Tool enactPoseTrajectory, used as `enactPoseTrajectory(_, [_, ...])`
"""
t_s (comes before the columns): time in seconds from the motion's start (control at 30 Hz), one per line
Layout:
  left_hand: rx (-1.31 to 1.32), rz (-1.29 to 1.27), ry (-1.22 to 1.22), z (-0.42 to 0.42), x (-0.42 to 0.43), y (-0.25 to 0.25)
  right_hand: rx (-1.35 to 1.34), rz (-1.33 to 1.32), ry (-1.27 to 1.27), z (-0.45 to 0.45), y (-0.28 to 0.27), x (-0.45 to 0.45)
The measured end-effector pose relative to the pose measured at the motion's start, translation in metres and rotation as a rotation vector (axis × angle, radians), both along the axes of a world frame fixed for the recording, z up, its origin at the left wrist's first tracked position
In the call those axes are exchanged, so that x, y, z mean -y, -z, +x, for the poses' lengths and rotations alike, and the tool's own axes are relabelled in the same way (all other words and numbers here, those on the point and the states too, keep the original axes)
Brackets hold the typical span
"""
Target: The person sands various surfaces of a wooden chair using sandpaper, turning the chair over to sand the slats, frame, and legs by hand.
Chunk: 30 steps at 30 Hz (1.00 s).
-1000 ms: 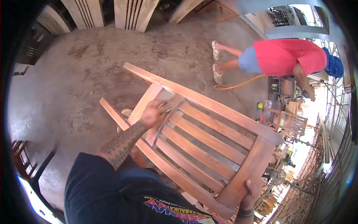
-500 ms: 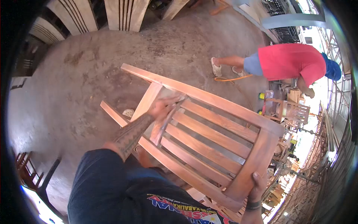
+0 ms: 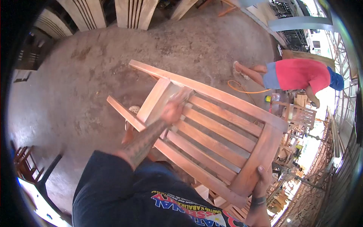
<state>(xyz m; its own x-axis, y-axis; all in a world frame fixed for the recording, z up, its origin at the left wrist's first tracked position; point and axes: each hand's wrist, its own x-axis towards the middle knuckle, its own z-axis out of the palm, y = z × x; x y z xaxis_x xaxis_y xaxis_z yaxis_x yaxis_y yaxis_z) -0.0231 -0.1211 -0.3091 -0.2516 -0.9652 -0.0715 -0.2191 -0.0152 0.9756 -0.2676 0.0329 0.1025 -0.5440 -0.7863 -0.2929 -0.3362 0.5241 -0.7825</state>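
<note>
A reddish-brown wooden chair (image 3: 211, 139) with a slatted back lies slanted across the middle of the view. My tattooed left arm reaches over its side rail. My left hand (image 3: 174, 108), smeared by motion, presses on the crosspiece at the left ends of the slats. Whatever may be under its fingers is hidden. At the lower right, my right hand (image 3: 261, 181) grips the edge of the chair's wide top rail (image 3: 254, 162). Its thumb shows on the near face and its fingers go out of sight behind the wood.
A person in a red shirt (image 3: 300, 73) bends over at the right, near an orange hose (image 3: 242, 90) on the concrete floor (image 3: 83, 94). Another slatted chair (image 3: 302, 115) stands below that person. Pale wooden panels (image 3: 135, 15) line the top; dark furniture (image 3: 28, 164) is at lower left.
My left hand has shifted a little to the right along the crosspiece area. My right hand keeps its hold on the top rail. The person in red has changed leg position.
</note>
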Motion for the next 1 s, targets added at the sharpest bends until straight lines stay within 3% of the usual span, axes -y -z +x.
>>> enactPoseTrajectory(0.07, [-0.007,0.004,0.088,-0.011,0.035,0.006,0.026,0.002,-0.009,-0.004,0.001,-0.001])
enactPoseTrajectory(0.17, [-0.131,-0.139,0.094,0.001,0.018,0.010,-0.034,-0.013,-0.039,-0.015,0.004,-0.009])
enactPoseTrajectory(0.33, [-0.058,0.135,-0.080,0.048,-0.108,-0.021,0.085,-0.053,-0.124,-0.015,0.005,-0.006])
enactPoseTrajectory(0.43, [-0.117,0.193,0.048,0.077,-0.153,-0.048,0.140,-0.074,-0.163,-0.016,0.005,-0.003])
enactPoseTrajectory(0.53, [-0.341,0.201,0.078,0.086,-0.178,0.009,0.118,-0.101,-0.182,-0.016,0.005,-0.007])
enactPoseTrajectory(0.57, [-0.541,0.480,-0.083,0.091,-0.168,-0.018,0.142,-0.125,-0.181,-0.013,0.005,-0.005])
enactPoseTrajectory(0.6, [-0.947,0.324,-0.166,0.089,-0.158,0.026,0.167,-0.148,-0.178,-0.011,0.006,-0.003])
enactPoseTrajectory(0.67, [-0.033,0.047,-0.253,0.117,-0.121,0.081,0.173,-0.116,-0.186,-0.009,0.002,-0.002])
enactPoseTrajectory(0.73, [-0.131,0.144,-0.116,0.149,-0.062,-0.038,0.176,-0.095,-0.200,-0.010,0.002,-0.004])
enactPoseTrajectory(0.77, [0.086,-0.220,-0.060,0.157,-0.045,-0.042,0.174,-0.092,-0.211,-0.011,0.002,-0.003])
enactPoseTrajectory(0.87, [0.350,-0.416,0.306,0.158,-0.038,-0.008,0.181,-0.113,-0.217,-0.004,-0.002,0.000])
enactPoseTrajectory(0.9, [0.250,-0.382,0.307,0.148,-0.050,0.012,0.186,-0.123,-0.209,-0.001,-0.001,0.001])
enactPoseTrajectory(1.0, [0.256,-0.257,0.414,0.128,-0.081,0.009,0.222,-0.116,-0.167,-0.013,0.003,-0.006])
